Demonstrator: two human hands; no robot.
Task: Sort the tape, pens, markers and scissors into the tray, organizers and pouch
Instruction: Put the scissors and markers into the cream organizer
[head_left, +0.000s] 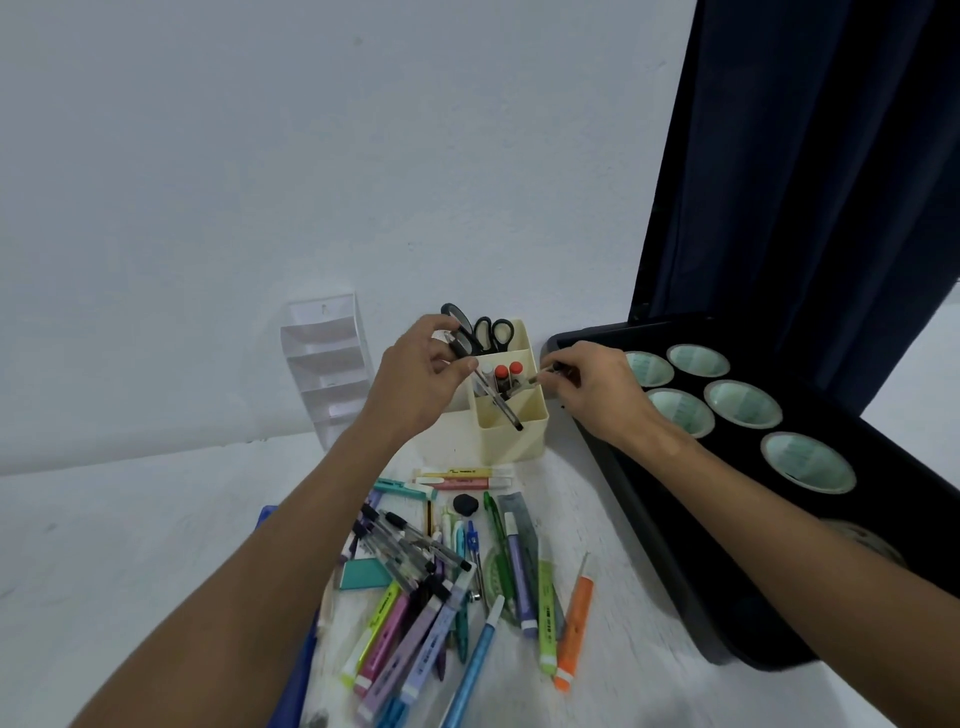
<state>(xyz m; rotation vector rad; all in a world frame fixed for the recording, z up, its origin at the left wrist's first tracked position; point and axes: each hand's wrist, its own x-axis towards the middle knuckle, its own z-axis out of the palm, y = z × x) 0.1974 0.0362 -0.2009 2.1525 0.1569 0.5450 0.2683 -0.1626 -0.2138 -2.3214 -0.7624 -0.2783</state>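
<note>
Cream plastic organizer (511, 415) at the wall: my left hand (415, 374) pinches black scissors (460, 332) by the handles, my right hand (592, 387) pinches a thin pen (543, 375) over its front compartment. Pens look light, stiff, slippery; best gripped mid-barrel. More lie loose on the desk (130, 519).

A cream organizer (511, 415) is showing black-handled scissors (493, 332) and red-capped markers (508, 370); a black tray (675, 545) is displaying pale green tape rolls (743, 404). Pastel highlighters (410, 639) in yellow, pink and lilac are lying by an orange marker (574, 631), against a navy curtain (810, 156) and white wall (311, 156).
</note>
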